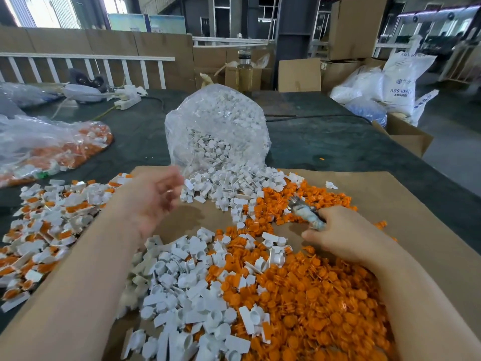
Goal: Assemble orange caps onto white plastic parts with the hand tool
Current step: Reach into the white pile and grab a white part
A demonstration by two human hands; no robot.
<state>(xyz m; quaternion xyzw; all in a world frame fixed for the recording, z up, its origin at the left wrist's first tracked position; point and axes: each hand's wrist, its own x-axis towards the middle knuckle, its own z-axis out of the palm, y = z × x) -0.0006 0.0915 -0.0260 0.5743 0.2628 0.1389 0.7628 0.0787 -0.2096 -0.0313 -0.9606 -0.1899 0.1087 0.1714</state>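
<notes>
A sheet of brown cardboard (pixel 406 204) is spread over the dark table (pixel 325 142), and the loose parts are heaped on it. A large pile of orange caps (pixel 312 295) is seen at centre right, with white plastic parts (pixel 182 287) piled just beside it on the left and mixed in along the boundary. More white parts are spilled from the mouth of a clear plastic bag (pixel 218 126) lying at the far edge of the cardboard.

The right hand (pixel 338 230) is lowered onto the orange pile, and its fingers are curled round the hand tool (pixel 308 212), whose metal tip is pointed up and away over the caps. The left hand (pixel 153 199) is raised above the cardboard, blurred, with the palm turned inward and the fingers loosely spread; nothing is seen to be held in it.

On the left, off the cardboard edge, a heap of assembled pieces (pixel 44 225) is laid, each white with an orange cap fitted. Behind it a second plastic bag (pixel 52 144) is filled with orange and white pieces.
</notes>
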